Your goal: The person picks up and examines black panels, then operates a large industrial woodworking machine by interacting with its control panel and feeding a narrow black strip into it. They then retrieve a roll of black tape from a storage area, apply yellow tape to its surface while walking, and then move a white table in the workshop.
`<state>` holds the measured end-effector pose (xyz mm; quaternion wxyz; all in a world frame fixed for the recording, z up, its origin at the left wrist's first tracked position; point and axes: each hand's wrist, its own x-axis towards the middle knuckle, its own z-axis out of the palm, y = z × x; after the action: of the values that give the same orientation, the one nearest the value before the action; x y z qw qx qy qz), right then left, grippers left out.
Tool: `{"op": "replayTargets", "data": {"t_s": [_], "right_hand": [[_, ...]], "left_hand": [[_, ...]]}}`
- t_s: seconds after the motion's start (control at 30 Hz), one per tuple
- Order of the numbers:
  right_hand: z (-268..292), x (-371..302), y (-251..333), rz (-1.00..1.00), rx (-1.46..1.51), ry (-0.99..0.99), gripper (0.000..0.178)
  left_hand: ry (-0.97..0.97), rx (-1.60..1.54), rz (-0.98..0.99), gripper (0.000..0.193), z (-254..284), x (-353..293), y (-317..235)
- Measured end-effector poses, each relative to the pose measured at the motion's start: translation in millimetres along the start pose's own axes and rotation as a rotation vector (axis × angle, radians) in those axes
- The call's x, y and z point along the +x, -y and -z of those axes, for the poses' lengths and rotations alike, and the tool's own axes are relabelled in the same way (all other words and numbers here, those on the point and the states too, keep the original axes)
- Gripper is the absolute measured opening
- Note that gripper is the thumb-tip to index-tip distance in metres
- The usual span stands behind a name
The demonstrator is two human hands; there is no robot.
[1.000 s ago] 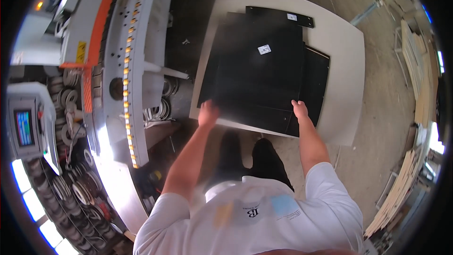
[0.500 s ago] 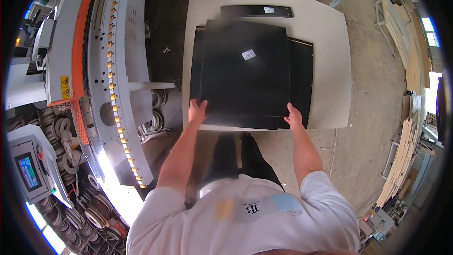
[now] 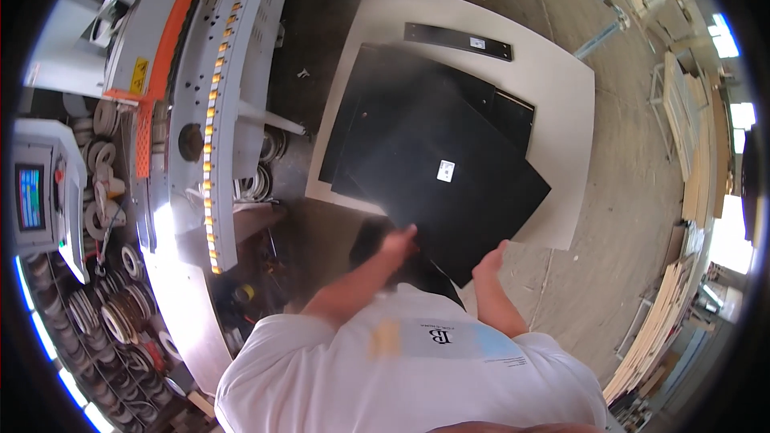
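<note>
A square black panel point(image 3: 473, 196) with a small white label point(image 3: 446, 171) is tilted toward me, turned askew over other black panels point(image 3: 345, 128). My left hand point(image 3: 399, 246) grips its near left edge, thumb on top, a little blurred. At the near right edge my right hand point(image 3: 490, 261) has closed on the panel close to its corner. Fingers under the panel are hidden. Beyond the stack lies a narrow black strip point(image 3: 457, 41), also labelled, on a large pale board point(image 3: 553, 128).
A long grey and orange machine point(image 3: 180, 40) with a row of yellow rollers runs along the left, beside a control screen point(image 3: 30, 196). Coils of edging point(image 3: 120, 313) fill racks below. Stacked boards point(image 3: 654, 329) line the right side. A metal bar point(image 3: 597, 36) stands at the back right.
The labelled panel has been turned clockwise and drawn toward me, its near corner now past the pale board's edge. Both hands moved nearer my body with it. My view has turned slightly.
</note>
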<state>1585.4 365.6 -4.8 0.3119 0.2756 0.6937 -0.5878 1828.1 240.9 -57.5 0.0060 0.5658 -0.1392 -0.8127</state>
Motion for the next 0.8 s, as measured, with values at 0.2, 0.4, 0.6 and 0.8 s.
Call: {"op": "replayTargets", "data": {"t_s": [0.2,0.4,0.6,0.8], "right_hand": [[-13.1,-34.3,57.6,0.205,-0.296,-0.235,0.078],[-61.3,-45.1,42.2,0.208,-0.305,-0.010,0.078],[-149.3,-104.2,0.1,0.258,-0.430,0.204,0.074],[-221.6,-167.7,-69.8,0.292,-0.631,0.358,0.079]], "left_hand": [[-0.119,-0.336,-0.189,0.035,21.5,-16.9,-21.9],[-0.150,-0.182,-0.479,0.035,66.3,-138.7,-23.3],[-0.262,-0.273,-0.614,0.030,130.2,-231.2,-0.4],[-0.435,-0.550,-0.614,0.018,208.9,-259.2,9.8]]}}
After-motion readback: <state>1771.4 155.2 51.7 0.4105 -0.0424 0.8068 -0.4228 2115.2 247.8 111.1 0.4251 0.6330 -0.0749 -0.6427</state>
